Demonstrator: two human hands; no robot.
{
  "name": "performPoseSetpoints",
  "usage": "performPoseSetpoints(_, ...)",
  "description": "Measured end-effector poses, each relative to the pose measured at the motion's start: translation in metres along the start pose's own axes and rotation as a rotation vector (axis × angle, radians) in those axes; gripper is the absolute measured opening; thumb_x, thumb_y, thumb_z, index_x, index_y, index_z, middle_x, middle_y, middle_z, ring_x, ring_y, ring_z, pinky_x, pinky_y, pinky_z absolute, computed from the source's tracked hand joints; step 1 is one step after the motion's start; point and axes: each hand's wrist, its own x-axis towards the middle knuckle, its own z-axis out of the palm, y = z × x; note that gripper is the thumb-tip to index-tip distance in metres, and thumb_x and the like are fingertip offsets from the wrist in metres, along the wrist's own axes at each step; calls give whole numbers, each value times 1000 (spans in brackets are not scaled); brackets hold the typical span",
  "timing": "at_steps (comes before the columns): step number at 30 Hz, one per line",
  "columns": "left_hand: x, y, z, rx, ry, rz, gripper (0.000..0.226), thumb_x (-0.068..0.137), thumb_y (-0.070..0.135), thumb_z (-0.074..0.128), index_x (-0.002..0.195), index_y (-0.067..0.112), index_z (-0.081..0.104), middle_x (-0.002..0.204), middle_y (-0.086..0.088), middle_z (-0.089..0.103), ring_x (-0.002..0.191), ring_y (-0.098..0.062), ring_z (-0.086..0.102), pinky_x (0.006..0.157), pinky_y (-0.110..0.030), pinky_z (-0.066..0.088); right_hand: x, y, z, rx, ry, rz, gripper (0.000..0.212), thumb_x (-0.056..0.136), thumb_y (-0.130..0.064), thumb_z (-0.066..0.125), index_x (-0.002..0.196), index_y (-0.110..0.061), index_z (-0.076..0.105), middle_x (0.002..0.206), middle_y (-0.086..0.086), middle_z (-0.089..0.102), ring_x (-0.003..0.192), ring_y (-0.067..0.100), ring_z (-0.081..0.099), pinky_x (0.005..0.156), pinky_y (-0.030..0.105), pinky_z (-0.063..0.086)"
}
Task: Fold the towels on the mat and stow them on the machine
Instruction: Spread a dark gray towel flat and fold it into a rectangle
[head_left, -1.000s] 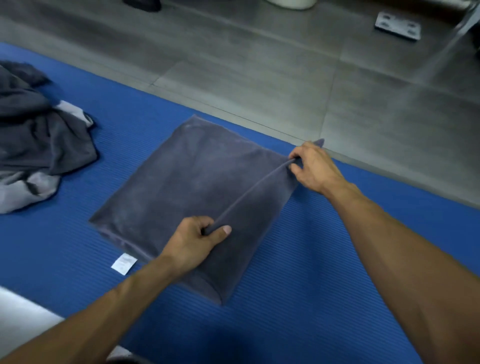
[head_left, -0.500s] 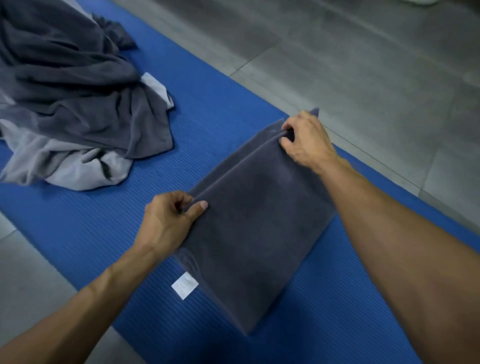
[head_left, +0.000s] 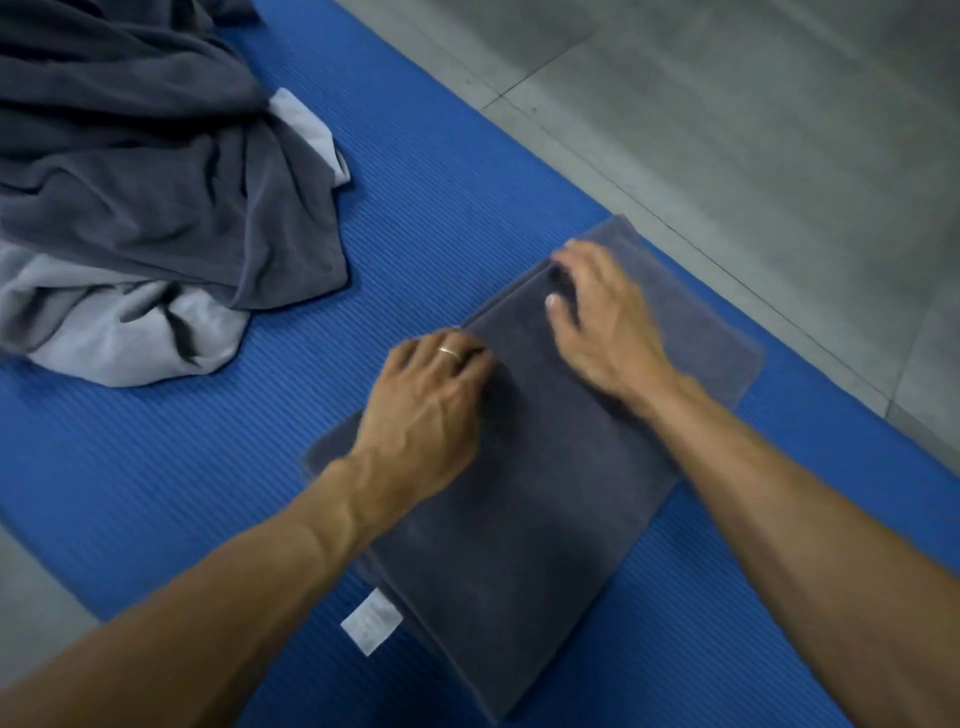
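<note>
A: How far along is the folding?

B: One dark grey towel (head_left: 545, 467) lies folded into a neat rectangle on the blue mat (head_left: 156, 493), at about the centre of the view. Its white label (head_left: 371, 621) sticks out at the 7 o'clock corner.

A: And the hands?

B: Both rest on top of it. The left hand (head_left: 426, 400), with a ring, lies with its fingers over the folded edge on the 10 o'clock side. Whether those fingers pinch the cloth or only press it, I cannot tell; they are slightly bent and blurred. The right hand (head_left: 602, 317) lies towards 1 o'clock with fingers spread and fairly flat on the cloth, seemingly pressing rather than gripping.

A: So this towel is finished?

B: Nearly, I judge. It looks like a last smoothing of the fold, or perhaps the start of one more fold.

A: What remains?

B: Plenty. A heap of unfolded towels (head_left: 130, 182), dark grey over pale grey, lies at 10 o'clock on the mat, apart from the folded one. No machine is in view, so nothing shows as stowed yet.
</note>
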Motion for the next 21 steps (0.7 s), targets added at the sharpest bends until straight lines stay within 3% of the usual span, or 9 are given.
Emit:
performPoseSetpoints(2, -2, 13, 17, -53, -114, -40, 58, 89, 39, 38, 137, 9, 50, 141, -9, 50, 138, -29, 37, 111, -49, 31, -28, -7, 18, -46, -80, -115, 45, 98, -26, 40, 139, -9, 49, 151, 9, 40, 140, 24, 35, 115, 47, 29)
performPoseSetpoints(4, -7, 13, 27, 17, -191, -67, 75, 93, 59, 26, 150, 9, 29, 156, -8, 31, 148, -25, 15, 119, -50, 14, -31, 3, 23, -75, -187, -163, 51, 100, -35, 32, 146, -17, 41, 158, 3, 29, 147, 20, 22, 119, 45, 13)
performPoseSetpoints(6, -8, 10, 28, 41, -229, -54, 86, 89, 70, 19, 154, 12, 13, 161, -5, 14, 150, -22, 0, 120, -49, 3, -8, 30, 18, -165, -270, -89, 56, 102, -47, 27, 154, -28, 21, 163, -5, 9, 150, 15, 2, 120, 46, -1)
performPoseSetpoints(8, -4, 9, 27, 49, -241, -51, 93, 85, 76, 16, 154, 15, 2, 163, -3, 2, 149, -20, -10, 120, -49, -1, 22, 64, 8, -249, -285, 107, 63, 100, -58, 21, 155, -34, 4, 163, -8, -5, 150, 14, -7, 120, 50, -6)
performPoseSetpoints(11, -1, 12, 26, 51, -294, -62, 101, 79, 83, 17, 154, 18, -5, 162, -1, -8, 147, -20, -17, 119, -50, -3, 52, 79, -2, -238, -299, 369, 67, 99, -60, 16, 156, -28, 0, 164, -1, -6, 151, 21, -5, 119, 55, -3)
performPoseSetpoints(15, -1, 11, 27, 51, -264, -70, 113, 71, 91, 18, 154, 17, -3, 162, -1, -7, 147, -20, -17, 119, -51, -1, 10, 23, 2, -213, -95, 100, 60, 101, -43, 29, 153, -13, 24, 162, 9, 14, 150, 25, 9, 120, 50, 3)
performPoseSetpoints(18, -1, 12, 28, 51, -244, -56, 117, 68, 93, 19, 155, 15, 4, 163, -3, -1, 149, -21, -10, 119, -52, 2, -64, 8, 6, -219, -274, -188, 61, 97, -49, 27, 151, -21, 30, 161, 3, 21, 149, 20, 15, 120, 51, 6)
performPoseSetpoints(19, -2, 12, 28, 65, -242, -52, 117, 69, 93, 19, 154, 15, 5, 163, -3, 1, 149, -21, -8, 119, -52, 3, -77, 21, 4, -275, -334, -178, 64, 96, -54, 22, 154, -27, 23, 163, 0, 14, 150, 17, 8, 120, 52, 4)
performPoseSetpoints(21, -2, 11, 27, 87, -256, -59, 116, 69, 92, 19, 154, 15, 5, 163, -3, 0, 149, -22, -8, 118, -55, 0, -82, 62, -7, -332, -338, 39, 65, 96, -59, 15, 155, -33, 9, 164, -5, 0, 150, 15, -4, 120, 53, -2)
